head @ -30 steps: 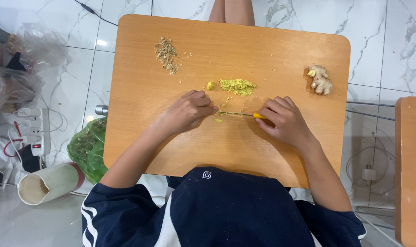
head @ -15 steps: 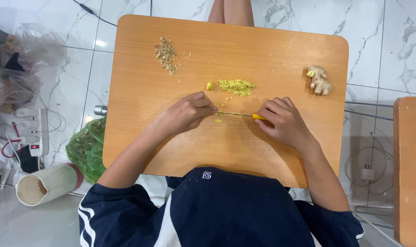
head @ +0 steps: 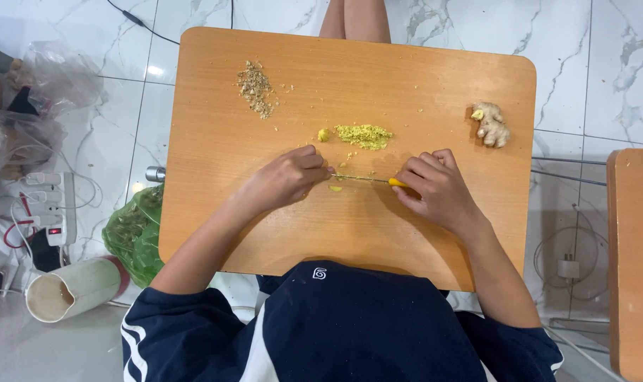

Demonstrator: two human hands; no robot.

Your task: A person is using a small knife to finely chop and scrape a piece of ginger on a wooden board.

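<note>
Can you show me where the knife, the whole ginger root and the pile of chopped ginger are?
knife (head: 360, 177), head view, on the thin blade between the two hands.
ginger root (head: 492, 126), head view, on the middle of the knobbly piece.
chopped ginger (head: 364, 135), head view, on the centre of the yellow pile.

Green plastic bag (head: 132, 232), white power strip (head: 50, 205), perhaps a cream jug (head: 74, 287).
</note>
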